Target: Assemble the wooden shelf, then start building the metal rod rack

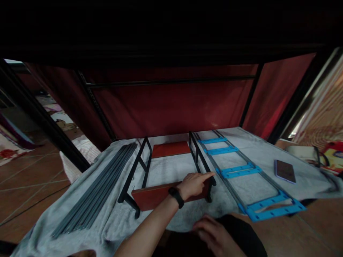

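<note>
My left hand point(193, 184), with a black band on its wrist, lies over the right end of the near red-brown board point(155, 197), its index finger stretched to the right toward the black side frame point(202, 160). Nothing shows in its grasp. A second board point(170, 149) spans the far end between this frame and the left black frame point(134, 171). Below, near the bottom edge, my right hand point(210, 230) is slightly blurred, fingers loosely bent, with no object visible in it. Right of the frame lies a blue-and-grey rack point(241, 171).
Several grey tubes point(98, 189) lie side by side at the left on the grey cloth point(163, 171). A phone point(284, 171) rests at the right. Dark posts point(45, 114) and a bar point(171, 82) stand around the cloth, with red fabric point(171, 107) behind.
</note>
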A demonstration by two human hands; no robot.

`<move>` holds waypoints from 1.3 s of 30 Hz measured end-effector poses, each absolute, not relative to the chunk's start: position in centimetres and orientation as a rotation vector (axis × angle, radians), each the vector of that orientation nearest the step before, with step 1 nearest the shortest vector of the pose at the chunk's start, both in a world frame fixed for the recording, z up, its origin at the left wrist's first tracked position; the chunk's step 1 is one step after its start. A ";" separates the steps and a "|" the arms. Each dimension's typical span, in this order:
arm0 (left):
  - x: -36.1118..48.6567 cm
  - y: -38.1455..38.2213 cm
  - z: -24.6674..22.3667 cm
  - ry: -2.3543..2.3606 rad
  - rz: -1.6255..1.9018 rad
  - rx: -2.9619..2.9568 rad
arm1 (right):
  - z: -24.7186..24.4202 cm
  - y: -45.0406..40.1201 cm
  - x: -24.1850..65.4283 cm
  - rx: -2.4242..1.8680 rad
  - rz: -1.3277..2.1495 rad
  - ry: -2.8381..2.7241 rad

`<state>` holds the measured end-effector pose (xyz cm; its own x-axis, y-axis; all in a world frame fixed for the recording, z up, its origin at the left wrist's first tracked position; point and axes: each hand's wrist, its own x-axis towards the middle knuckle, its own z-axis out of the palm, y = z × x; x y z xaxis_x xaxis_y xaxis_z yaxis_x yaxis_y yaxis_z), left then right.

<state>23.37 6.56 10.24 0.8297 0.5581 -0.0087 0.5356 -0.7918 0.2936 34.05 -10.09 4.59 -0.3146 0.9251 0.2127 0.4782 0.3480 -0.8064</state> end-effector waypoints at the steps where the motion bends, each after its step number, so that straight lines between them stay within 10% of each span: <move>1: 23.4 6.5 10.3 0.834 0.113 2.719 | 4.0 -9.1 36.2 -1.327 0.838 -1.772; 14: 23.6 6.4 10.6 1.010 0.053 2.647 | 4.1 0.6 43.5 -1.426 0.464 -1.437; 39: 23.9 5.9 10.4 1.212 0.058 2.560 | 3.2 1.8 42.3 -1.158 0.762 -1.215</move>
